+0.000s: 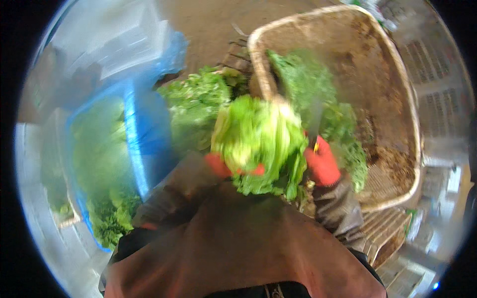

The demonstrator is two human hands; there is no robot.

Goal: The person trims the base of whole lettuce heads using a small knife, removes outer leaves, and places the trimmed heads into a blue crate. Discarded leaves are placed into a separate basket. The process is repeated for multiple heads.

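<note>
My left hand (pixel 219 165), in a red glove, grips a leafy green head of cabbage or lettuce (pixel 261 145) from its lower left. Red fingertips show among its lower leaves. The pale cut-looking base of the head points up and to the right, blurred. On the right side of the head, my right hand (pixel 323 164), also in a red glove, is closed around a knife. The knife blade (pixel 316 115) points away from me and is smeared by motion. Whether the right hand also touches the leaves cannot be told.
A large soiled plastic tub (pixel 372 63) with loose green leaves (pixel 309 74) stands right. At left, a container with a blue plastic liner (pixel 149 123) holds leafy heads (pixel 100 149). More greens (pixel 193 97) lie between. Pale boxes (pixel 130 48) stand far left; a slatted crate (pixel 387 227) sits lower right.
</note>
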